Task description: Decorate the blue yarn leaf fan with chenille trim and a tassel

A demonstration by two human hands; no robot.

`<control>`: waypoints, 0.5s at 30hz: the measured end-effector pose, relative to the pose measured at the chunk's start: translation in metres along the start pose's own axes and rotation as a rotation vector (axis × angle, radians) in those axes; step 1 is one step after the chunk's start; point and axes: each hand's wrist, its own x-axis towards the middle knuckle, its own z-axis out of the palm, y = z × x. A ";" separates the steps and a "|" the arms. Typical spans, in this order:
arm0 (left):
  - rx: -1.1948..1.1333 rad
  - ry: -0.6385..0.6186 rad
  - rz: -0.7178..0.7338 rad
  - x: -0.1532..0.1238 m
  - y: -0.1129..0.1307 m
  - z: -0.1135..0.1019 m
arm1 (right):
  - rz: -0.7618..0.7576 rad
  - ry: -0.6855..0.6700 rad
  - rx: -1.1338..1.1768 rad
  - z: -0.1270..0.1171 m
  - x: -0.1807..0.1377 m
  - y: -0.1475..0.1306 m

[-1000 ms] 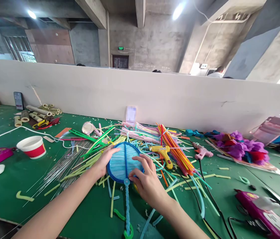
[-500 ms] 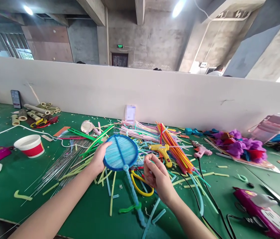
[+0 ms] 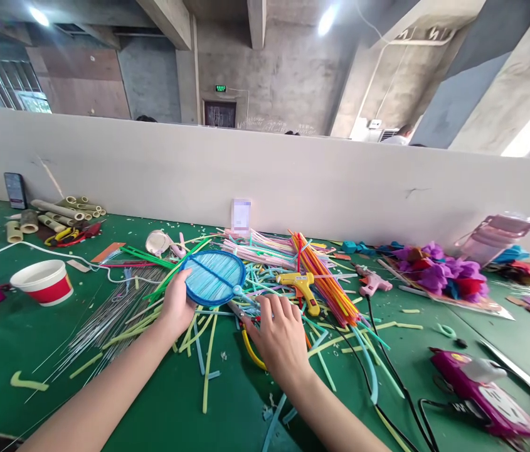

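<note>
A round blue fan (image 3: 215, 279), its disc wound with fuzzy strands and split by a darker rib, is held over the table. My left hand (image 3: 179, 301) pinches its left rim. My right hand (image 3: 283, 336) is closed over the fan's handle, just right of the disc; the hand hides most of that handle. Yellow-handled scissors (image 3: 251, 353) lie partly covered below my right hand. A yellow glue gun (image 3: 303, 289) rests just beyond the right fingers, beside a bundle of orange pipe cleaners (image 3: 325, 279).
Thin metal wires (image 3: 100, 323) spread at the left near a paper cup (image 3: 43, 282). Behind stand bamboo pieces (image 3: 64, 213). On the right are a pink glue gun (image 3: 374, 282), purple flowers (image 3: 438, 270), a magenta power strip (image 3: 485, 395) and black cables. A white partition (image 3: 293, 176) borders the table.
My right hand has moved from hanging free to closing on the fan's handle. The disc has tipped flatter, and the handle has swung from pointing downward toward the right. The view has shifted slightly.
</note>
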 end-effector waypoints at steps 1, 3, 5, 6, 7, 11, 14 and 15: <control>-0.014 -0.010 -0.002 -0.001 -0.001 0.000 | 0.000 0.011 -0.003 0.000 0.000 0.000; -0.037 -0.043 -0.020 -0.004 -0.003 0.001 | 0.002 0.042 0.000 -0.001 0.001 0.002; -0.049 -0.080 -0.051 -0.008 -0.006 0.003 | 0.021 0.078 0.003 -0.002 0.002 0.004; -0.051 -0.096 -0.067 -0.011 -0.007 0.004 | 0.030 0.094 0.006 -0.002 0.002 0.005; -0.052 -0.109 -0.081 -0.014 -0.008 0.005 | 0.038 0.113 0.011 -0.002 0.003 0.007; -0.053 -0.144 -0.115 -0.024 -0.010 0.008 | 0.039 0.190 0.034 -0.004 0.007 0.015; -0.057 -0.147 -0.116 -0.027 -0.009 0.009 | 0.001 0.221 0.046 -0.004 0.009 0.020; -0.058 -0.145 -0.113 -0.026 -0.009 0.009 | -0.008 0.227 0.069 -0.004 0.009 0.022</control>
